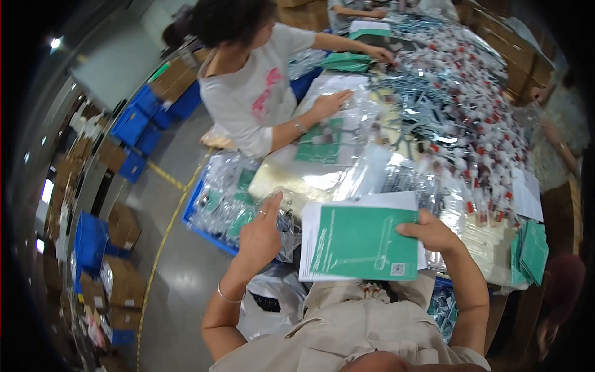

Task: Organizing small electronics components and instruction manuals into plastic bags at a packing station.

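Note:
My right hand grips the right edge of a green booklet with its thumb on top. White paper sheets stick out behind the booklet at the left and top. To the left, my left hand is raised with its fingers stretched out. A ring and a bracelet show on it, and I see nothing firmly held. Close beside it lies a clear plastic bag with dark contents I cannot make out. A blue bin of clear bags and green booklets stands just beyond that hand.
Across the table, a co-worker reaches over clear bags and a green booklet. A large heap of bagged grey and red-white parts covers the right side. Folded green booklets lie at the right corner. Cartons stand on the left floor.

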{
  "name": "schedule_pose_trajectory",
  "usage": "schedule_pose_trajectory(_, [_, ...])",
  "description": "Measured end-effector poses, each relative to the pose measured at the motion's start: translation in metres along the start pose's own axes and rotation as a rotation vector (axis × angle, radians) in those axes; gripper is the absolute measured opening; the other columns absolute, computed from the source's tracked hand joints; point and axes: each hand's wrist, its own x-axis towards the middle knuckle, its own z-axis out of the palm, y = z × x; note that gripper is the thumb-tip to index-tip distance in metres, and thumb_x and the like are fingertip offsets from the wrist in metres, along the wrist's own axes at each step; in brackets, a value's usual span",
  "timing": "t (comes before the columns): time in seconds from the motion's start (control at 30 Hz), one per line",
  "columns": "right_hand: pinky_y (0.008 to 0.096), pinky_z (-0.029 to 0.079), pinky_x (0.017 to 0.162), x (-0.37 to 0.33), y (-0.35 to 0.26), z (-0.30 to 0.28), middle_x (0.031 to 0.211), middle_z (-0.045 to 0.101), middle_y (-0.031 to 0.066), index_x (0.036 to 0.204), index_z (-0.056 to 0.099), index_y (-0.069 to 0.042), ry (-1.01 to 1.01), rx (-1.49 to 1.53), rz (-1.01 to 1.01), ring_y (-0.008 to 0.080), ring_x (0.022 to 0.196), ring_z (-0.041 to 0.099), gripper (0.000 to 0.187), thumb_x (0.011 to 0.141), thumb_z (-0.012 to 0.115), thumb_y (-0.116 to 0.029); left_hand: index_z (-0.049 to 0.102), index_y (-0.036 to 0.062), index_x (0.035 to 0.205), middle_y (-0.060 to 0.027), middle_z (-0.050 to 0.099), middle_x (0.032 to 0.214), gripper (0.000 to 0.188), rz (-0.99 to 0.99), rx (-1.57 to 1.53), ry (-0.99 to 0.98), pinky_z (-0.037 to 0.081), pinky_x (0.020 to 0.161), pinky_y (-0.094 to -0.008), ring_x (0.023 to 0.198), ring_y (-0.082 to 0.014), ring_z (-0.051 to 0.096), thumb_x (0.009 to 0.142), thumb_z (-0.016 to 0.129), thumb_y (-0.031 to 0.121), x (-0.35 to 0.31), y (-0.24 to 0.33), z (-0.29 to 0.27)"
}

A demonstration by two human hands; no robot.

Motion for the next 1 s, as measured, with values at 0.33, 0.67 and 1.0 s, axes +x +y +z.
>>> schedule_pose_trajectory(0.33, [0.0243,0.046,0.048,0.061,0.039,0.092,0.069,0.062,0.0055,0.089,0.058,0.005,0.031,-0.331,-0.334,0.0085,0.051,0.055,0.029,0.096,0.045,-0.019,0.031,0.0036,0.138,-0.0151,0.035,0.143,0.072,-0.222,0.103,-0.265,0.050,0.062,-0.0452,0.083,-0.0374,0.063,0.068,0.048,0.000,-0.091,-0.037,0.015])
schedule_pose_trajectory(0.67, [0.0263,0.047,0.039,0.055,0.060,0.088,0.065,0.062,0.0075,0.088,0.060,0.002,-0.424,-0.213,0.194,0.0133,0.043,0.057,0.025,0.095,0.047,-0.017,0.039,0.0056,0.135,-0.0178,0.055,0.125,0.064,-0.755,-0.729,-0.010,0.052,0.072,-0.0392,0.086,-0.0308,0.065,0.072,0.045,-0.005,-0.117,-0.110,0.040])
schedule_pose_trajectory(1.0, [0.0246,0.047,0.044,0.037,0.058,0.076,0.071,0.062,0.0039,0.094,0.061,0.002,-0.360,-0.171,0.309,0.0084,0.054,0.058,0.021,0.092,0.049,-0.015,0.036,0.0099,0.138,-0.0163,0.042,0.138,0.073,-0.449,-0.232,-0.343,0.051,0.071,-0.0444,0.094,-0.0353,0.061,0.067,0.044,-0.006,-0.140,-0.114,0.056])
